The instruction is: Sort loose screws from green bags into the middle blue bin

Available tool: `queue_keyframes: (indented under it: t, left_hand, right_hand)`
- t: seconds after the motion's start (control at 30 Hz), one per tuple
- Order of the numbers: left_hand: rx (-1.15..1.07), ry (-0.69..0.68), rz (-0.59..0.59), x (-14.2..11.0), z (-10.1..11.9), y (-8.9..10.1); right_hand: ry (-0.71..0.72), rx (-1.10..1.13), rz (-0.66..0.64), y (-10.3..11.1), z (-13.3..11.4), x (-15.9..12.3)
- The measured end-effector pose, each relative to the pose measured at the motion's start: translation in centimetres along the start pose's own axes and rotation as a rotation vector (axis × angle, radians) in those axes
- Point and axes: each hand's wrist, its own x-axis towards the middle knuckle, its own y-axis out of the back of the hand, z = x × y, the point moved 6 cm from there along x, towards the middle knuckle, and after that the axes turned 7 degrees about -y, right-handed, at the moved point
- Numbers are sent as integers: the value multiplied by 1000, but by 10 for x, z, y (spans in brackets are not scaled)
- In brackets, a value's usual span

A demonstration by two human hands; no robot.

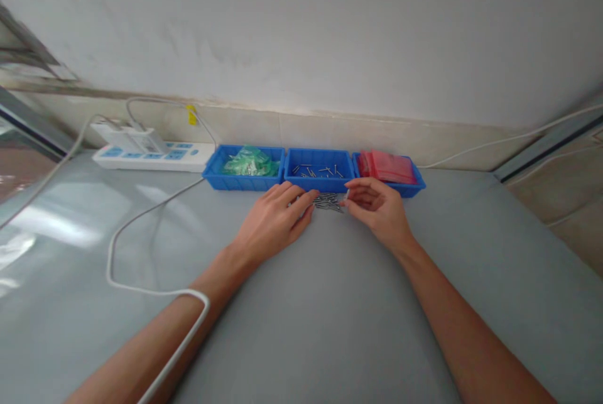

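A small heap of thin silver screws [327, 202] lies on the grey table in front of the middle blue bin [320, 188]. My left hand [282, 215] rests palm down at the heap's left side, its fingers stretched towards the screws and slightly apart. On the other side, my right hand [377, 206] pinches a small pale metal piece, seemingly a screw [347, 194], between thumb and fingertips. Loose screws are scattered inside the middle bin. The left blue bin [240, 183] holds green plastic bags [252, 162]; red plastic bags [389, 166] fill the right blue bin [409, 190].
A white power strip [183, 164] with plugged-in chargers [141, 140] stands left of the bins. Its white cable [141, 290] loops over the table and across my left forearm. A wall [301, 46] rises directly behind the bins.
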Motion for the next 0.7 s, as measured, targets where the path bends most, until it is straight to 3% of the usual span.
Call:
queue_keyframes:
  t: [0.27,0.7]
  left_hand:
    - [60,-9,-24,4,8,-3]
    - [120,-68,36,9,13,-1]
  right_hand:
    - [-57,57,-3,-2,8,3]
    - [75,-97,-92,-10,2,-1]
